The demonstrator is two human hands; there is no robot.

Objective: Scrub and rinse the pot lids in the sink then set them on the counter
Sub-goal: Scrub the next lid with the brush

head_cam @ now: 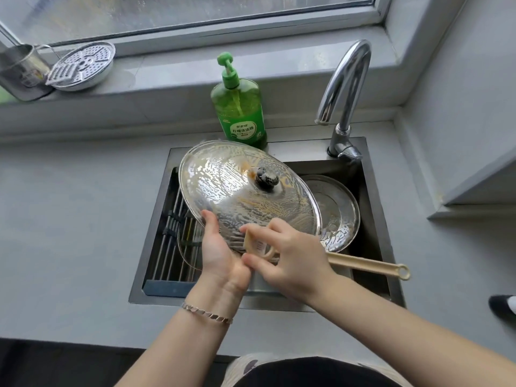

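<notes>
over the sink, the left hand props a big steel lid at a tilt, thumb on its sudsy top, the rest hidden behind the rim, so it looks clamped on. the right hand has its fingers curled round the head of a beige brush, pressed to the lid's near edge. scrubbing is the step in hand; no water shows at the tap. a second lid leans in the basin. next, i'd guess, comes rinsing, which wants a firm hold on slippery steel, then the worktop.
</notes>
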